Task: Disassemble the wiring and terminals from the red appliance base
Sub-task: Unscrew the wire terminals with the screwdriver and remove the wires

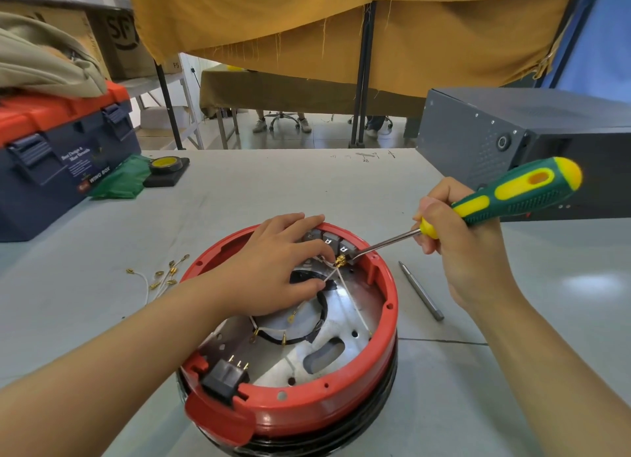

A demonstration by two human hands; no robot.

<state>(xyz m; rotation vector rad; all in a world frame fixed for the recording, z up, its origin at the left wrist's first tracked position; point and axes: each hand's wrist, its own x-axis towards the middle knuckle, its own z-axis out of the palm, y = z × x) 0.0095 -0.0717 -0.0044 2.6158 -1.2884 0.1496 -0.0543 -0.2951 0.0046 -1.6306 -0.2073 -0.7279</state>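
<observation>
Several freed wires (160, 279) lie at nine o'clock of the red base (290, 405). My left hand (273, 268) pinches a wire; my right hand (457, 238) grips the screwdriver (505, 197), prying the twelve o'clock terminal (340, 260). More remain.

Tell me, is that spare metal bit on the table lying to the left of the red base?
No, the spare metal bit lies on the table to the right of the red base, below the right hand that holds the screwdriver.

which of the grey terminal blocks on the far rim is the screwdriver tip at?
The rightmost grey terminal block. The green-and-yellow screwdriver, held in the right hand, has its tip at that block's base, beside the brass connector; the other blocks sit further left.
</observation>
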